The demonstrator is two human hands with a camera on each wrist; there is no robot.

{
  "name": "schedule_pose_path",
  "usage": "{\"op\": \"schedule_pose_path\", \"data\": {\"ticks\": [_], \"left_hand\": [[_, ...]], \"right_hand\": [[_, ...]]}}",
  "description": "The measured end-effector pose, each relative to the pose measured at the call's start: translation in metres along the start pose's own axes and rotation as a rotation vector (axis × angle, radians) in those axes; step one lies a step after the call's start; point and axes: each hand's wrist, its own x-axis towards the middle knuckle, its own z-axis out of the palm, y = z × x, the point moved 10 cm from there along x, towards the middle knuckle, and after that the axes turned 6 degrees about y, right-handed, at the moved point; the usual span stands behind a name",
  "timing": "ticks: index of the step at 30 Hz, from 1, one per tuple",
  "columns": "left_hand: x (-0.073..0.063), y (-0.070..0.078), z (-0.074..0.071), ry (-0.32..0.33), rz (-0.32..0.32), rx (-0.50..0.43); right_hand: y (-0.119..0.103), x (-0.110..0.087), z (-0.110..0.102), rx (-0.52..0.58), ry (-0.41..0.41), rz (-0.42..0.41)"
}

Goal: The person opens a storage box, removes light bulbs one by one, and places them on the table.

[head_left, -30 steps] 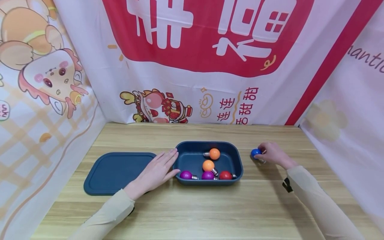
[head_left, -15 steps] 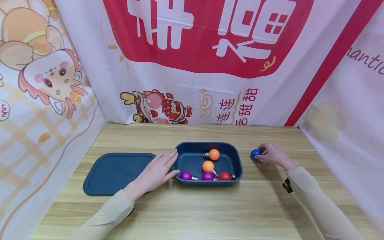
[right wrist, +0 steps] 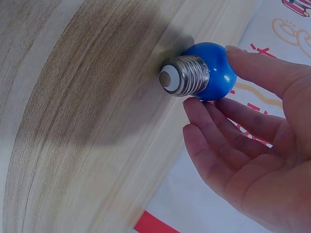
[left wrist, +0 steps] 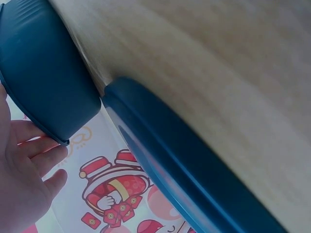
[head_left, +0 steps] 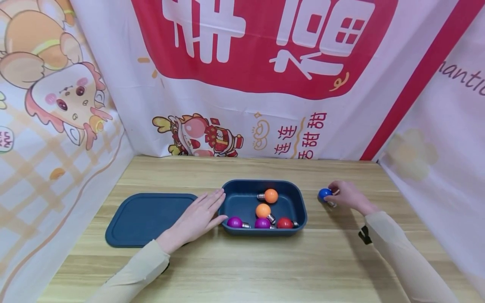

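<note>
By the right hand, a blue bulb is pinched toward the desk's back right corner; the box is touched by the left hand, fingers straight. Likely light, slippery and easily broken, the bulb is best held by its round part.

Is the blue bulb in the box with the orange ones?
No, the blue bulb is outside, to the right of the box, held by the right hand.
</note>
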Motion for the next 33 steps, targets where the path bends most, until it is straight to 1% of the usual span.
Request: {"op": "schedule_pose_path", "data": {"ticks": [7,15,23,33], "left_hand": [[0.000,0.000,0.000,0.002,0.001,0.008],[0.000,0.000,0.001,0.012,0.007,0.008],[0.000,-0.001,0.002,0.009,0.012,0.020],[0.000,0.000,0.001,0.005,0.007,0.015]], "right_hand": [[0.003,0.000,-0.001,0.011,-0.007,0.019],[0.003,0.000,-0.003,0.001,0.000,0.014],[0.008,0.002,-0.002,0.007,0.004,0.037],[0.010,0.001,-0.007,0.015,0.039,0.010]]}}
